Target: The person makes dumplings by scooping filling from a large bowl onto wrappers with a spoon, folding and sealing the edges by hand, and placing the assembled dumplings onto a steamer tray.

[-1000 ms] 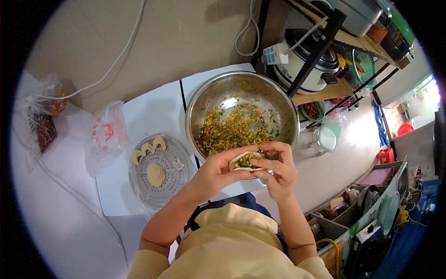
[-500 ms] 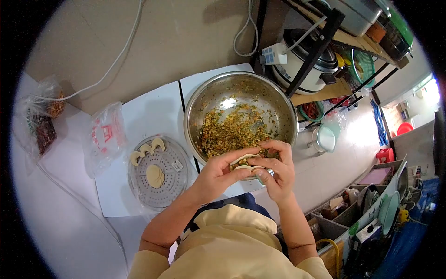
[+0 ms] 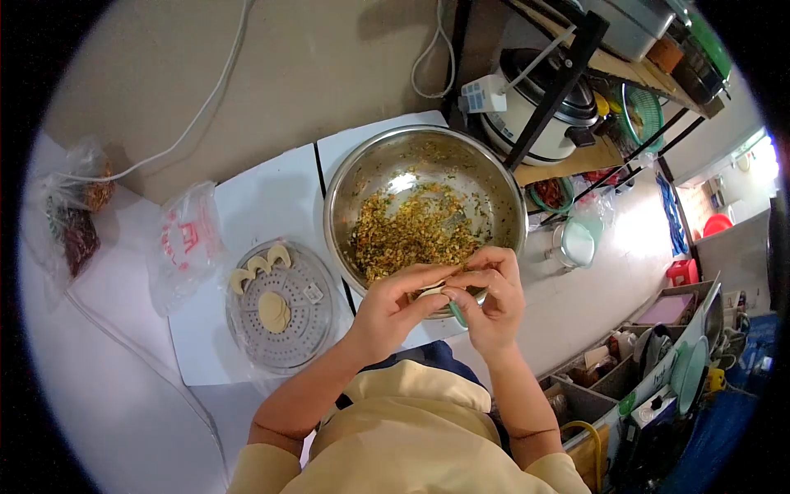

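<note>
Over the near rim of a large steel bowl [image 3: 339, 177], both my hands pinch a dumpling [image 3: 433, 289] whose pale wrapper is folded over. My left hand [image 3: 387, 309] has thumb and fingers closed on its left side. My right hand [image 3: 492, 305] grips the right side, and the fingers cover most of it. Chopped vegetable filling [image 3: 411, 230] lies in the bowl. A green handle [image 3: 457, 314] shows just below my fingers; its other end is hidden. To the left, a round perforated metal tray [image 3: 288, 346] carries three folded dumplings [image 3: 258, 264] and a small stack of round wrappers [image 3: 273, 311].
A plastic bag with red print [image 3: 188, 235] lies left of the tray. Another clear bag with dark food [image 3: 76, 235] is farther left. A shelf at right holds a white cooker [image 3: 527, 132] and a power strip [image 3: 484, 95]. Storage bins [image 3: 588, 399] stand at lower right.
The wrapper, open with filling showing before, is now folded together between my fingers. My fingertips have come closer together. The tray and bowl stay in place.
</note>
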A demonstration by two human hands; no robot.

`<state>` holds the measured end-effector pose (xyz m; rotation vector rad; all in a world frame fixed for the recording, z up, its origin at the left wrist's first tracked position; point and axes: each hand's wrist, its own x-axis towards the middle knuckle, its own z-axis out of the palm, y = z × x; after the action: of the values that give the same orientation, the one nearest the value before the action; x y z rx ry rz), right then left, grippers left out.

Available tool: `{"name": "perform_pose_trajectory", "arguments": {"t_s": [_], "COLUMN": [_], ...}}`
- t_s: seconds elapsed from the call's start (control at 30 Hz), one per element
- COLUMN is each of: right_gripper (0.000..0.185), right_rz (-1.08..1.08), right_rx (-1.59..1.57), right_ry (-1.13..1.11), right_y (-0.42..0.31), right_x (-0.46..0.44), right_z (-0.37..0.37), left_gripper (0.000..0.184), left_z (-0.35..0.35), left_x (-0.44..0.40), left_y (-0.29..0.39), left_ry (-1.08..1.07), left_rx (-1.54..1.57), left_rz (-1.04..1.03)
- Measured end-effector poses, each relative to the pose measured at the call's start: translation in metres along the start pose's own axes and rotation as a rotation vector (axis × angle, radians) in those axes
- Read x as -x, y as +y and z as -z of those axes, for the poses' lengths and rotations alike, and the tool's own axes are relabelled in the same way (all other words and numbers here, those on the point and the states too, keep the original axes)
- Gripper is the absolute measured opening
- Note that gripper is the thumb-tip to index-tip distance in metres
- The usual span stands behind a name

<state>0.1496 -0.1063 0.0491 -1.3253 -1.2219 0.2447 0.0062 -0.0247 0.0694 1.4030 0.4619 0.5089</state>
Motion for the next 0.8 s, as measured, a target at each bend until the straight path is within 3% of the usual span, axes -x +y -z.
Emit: {"name": "perform_pose_trajectory", "arguments": {"t_s": [0.23, 0.4, 0.5, 0.6, 0.8], "right_gripper": [0.018, 0.015, 0.023, 0.028, 0.015], "right_rz": [-0.054, -0.315, -0.337, -0.335, -0.336], "right_rx": [-0.146, -0.255, -0.427, -0.565, -0.516], "right_ry": [0.089, 0.154, 0.072, 0.053, 0.121], "right_y": [-0.001, 0.007, 0.0, 0.005, 0.006], "right_x": [0.003, 0.002, -0.005, 0.0, 0.001], "right_z": [0.0, -0.001, -0.001, -0.004, -0.008], "left_gripper": [0.03, 0.029, 0.031, 0.029, 0.028], "left_z": [0.001, 0.0, 0.002, -0.003, -0.008], "left_x": [-0.001, -0.004, -0.003, -0.004, -0.002], "left_y": [-0.005, -0.004, -0.006, -0.006, -0.008], "left_ry": [0.011, 0.139, 0.141, 0.188, 0.178], "left_rx": [0.066, 0.12, 0.112, 0.3, 0.325], "left_rz": [0.028, -0.037, -0.014, 0.005, -0.012]}}
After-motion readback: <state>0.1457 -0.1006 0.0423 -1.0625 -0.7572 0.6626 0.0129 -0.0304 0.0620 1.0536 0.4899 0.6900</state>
